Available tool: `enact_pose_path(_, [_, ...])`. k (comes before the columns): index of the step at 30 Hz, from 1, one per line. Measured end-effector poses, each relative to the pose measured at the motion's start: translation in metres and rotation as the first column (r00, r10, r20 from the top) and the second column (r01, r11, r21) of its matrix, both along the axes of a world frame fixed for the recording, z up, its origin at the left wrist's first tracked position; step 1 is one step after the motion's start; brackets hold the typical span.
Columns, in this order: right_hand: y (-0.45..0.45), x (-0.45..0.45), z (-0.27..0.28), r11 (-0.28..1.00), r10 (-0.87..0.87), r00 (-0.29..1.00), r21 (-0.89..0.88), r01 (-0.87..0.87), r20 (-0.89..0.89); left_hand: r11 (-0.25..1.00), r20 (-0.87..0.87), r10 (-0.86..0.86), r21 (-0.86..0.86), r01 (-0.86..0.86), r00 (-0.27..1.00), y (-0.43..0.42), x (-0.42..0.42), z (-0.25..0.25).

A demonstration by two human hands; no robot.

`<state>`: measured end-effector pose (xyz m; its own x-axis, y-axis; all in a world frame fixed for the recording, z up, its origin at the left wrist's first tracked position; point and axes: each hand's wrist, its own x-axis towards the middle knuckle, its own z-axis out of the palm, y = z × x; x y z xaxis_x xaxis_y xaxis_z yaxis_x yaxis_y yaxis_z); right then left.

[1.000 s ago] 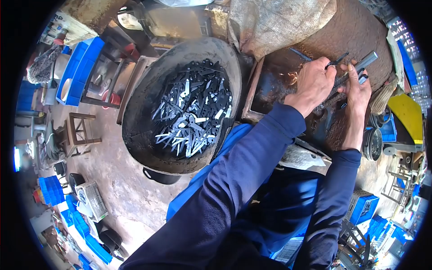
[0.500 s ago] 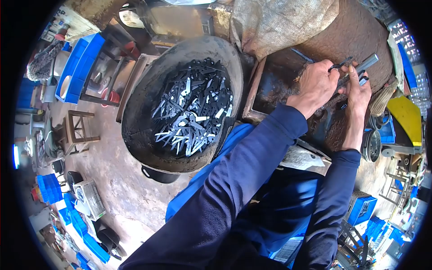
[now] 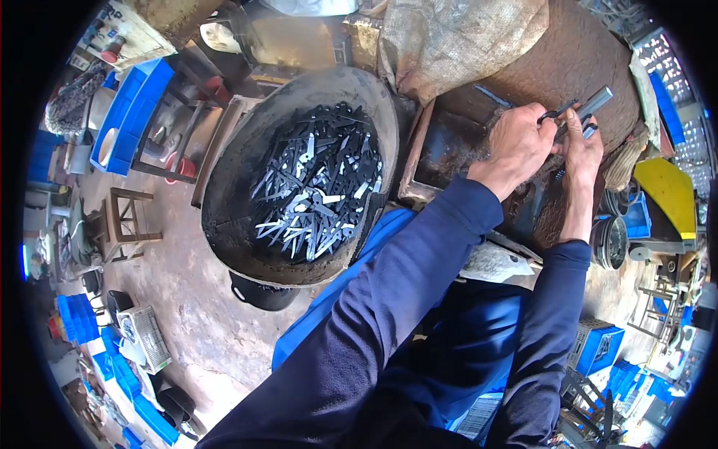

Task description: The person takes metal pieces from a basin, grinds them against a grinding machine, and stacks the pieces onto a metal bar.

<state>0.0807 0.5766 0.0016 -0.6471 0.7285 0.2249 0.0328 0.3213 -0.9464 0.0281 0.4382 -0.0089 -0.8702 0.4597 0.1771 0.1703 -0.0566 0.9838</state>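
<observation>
My left hand (image 3: 516, 144) is closed, its fingers pinching a dark metal piece (image 3: 559, 111) whose curved end points up and right. Close beside it, my right hand (image 3: 581, 159) is closed around the lower end of a smooth silver metal bar (image 3: 597, 100), thumb up against the dark piece. Fingers hide where the two parts meet. Both hands are above a dirty brown work surface (image 3: 557, 71). Left of them, a large oval basin (image 3: 232, 165) holds a heap of dark and shiny flat metal pieces (image 3: 321, 179), pointed at one end.
A worn woven sack (image 3: 464, 41) drapes over the far side of the work surface. Blue bins (image 3: 134, 112) and a wooden stool (image 3: 127, 221) stand to the left. On the right are a round metal container (image 3: 612, 243) and a yellow panel (image 3: 666, 198).
Both hands have shifted slightly left in view along with the metal parts, and the silver bar has tilted a little more upright. The view itself has moved slightly.
</observation>
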Motion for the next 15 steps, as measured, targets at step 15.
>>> enact_pose_path(15, [-0.025,0.038,0.009,0.999,0.004,0.999,-0.04,-0.002,0.041,0.987,-0.026,-0.035,-0.159,0.03,0.999,-0.023,-0.001,0.012])
